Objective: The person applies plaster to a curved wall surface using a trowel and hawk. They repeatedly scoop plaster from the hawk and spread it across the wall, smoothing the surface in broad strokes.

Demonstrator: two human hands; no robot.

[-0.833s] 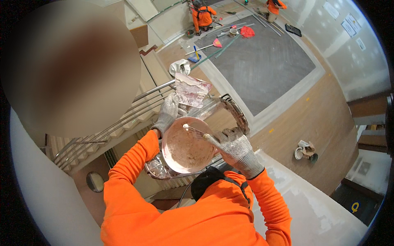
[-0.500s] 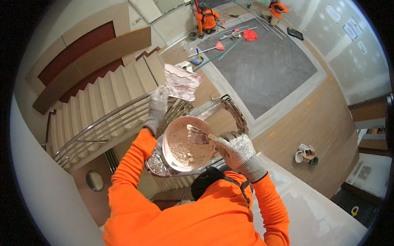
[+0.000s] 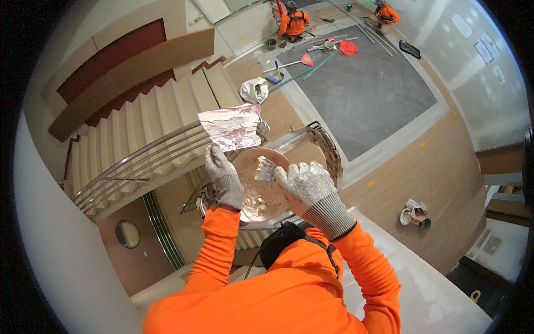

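My gloved left hand point(image 3: 223, 177) is closed on a wide flat board point(image 3: 228, 125) smeared with white and pinkish compound, held above the far side of a round bucket point(image 3: 256, 195) of pale pink compound. My gloved right hand point(image 3: 312, 199) grips a putty knife whose blade point(image 3: 266, 169), loaded with compound, is over the bucket; its handle is hidden in my fingers. The bucket rests within the dirty metal frame point(image 3: 324, 146) of a raised stand, partly hidden by my hands and the bucket.
A curved stainless railing point(image 3: 125, 161) borders stairs point(image 3: 167, 111) at left. Below are a white sack point(image 3: 254, 89), a pink dustpan point(image 3: 306, 60), strips, red plastic point(image 3: 347, 47) and small buckets point(image 3: 414, 217). Two workers in orange point(image 3: 295, 22) point(image 3: 385, 15) crouch at the back. A patched wall point(image 3: 478, 89) stands right.
My left hand has come nearer my body, its board shifting left and lower. The knife blade has shifted within the bucket's mouth, and my right hand has moved slightly up the picture.
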